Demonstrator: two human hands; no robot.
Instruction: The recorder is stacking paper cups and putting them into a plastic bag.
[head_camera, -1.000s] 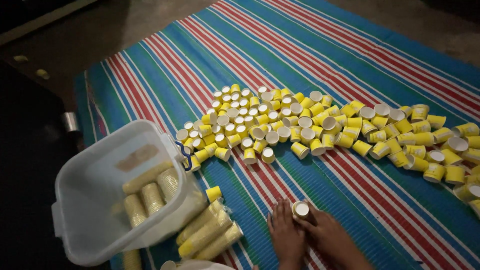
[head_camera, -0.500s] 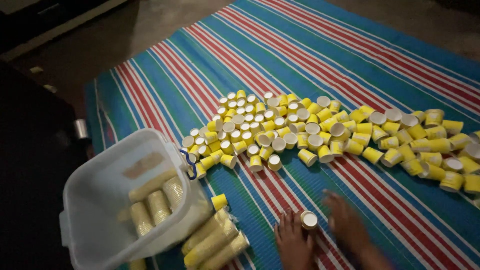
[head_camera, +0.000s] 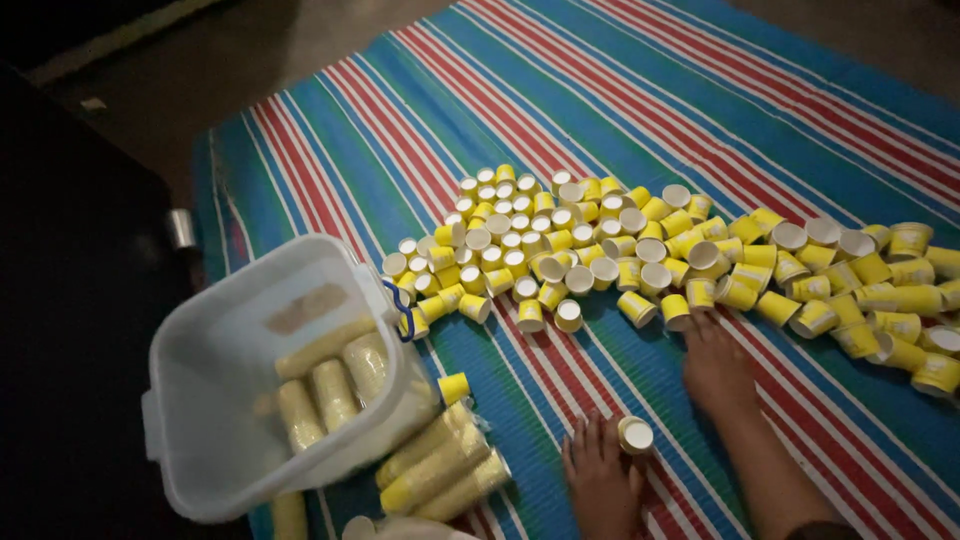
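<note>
Only two bare hands and part of one forearm are seen of the person, at the bottom edge of the view. The left hand (head_camera: 600, 482) is shown from the back, with short fingers and no ring or watch to be made out. The right hand (head_camera: 716, 368) is likewise bare, and a bare wrist and forearm are seen behind it. At the very bottom, a dark edge, perhaps a sleeve, is glimpsed on that forearm; its colour cannot be told in the dim light. No gloves are worn.
</note>
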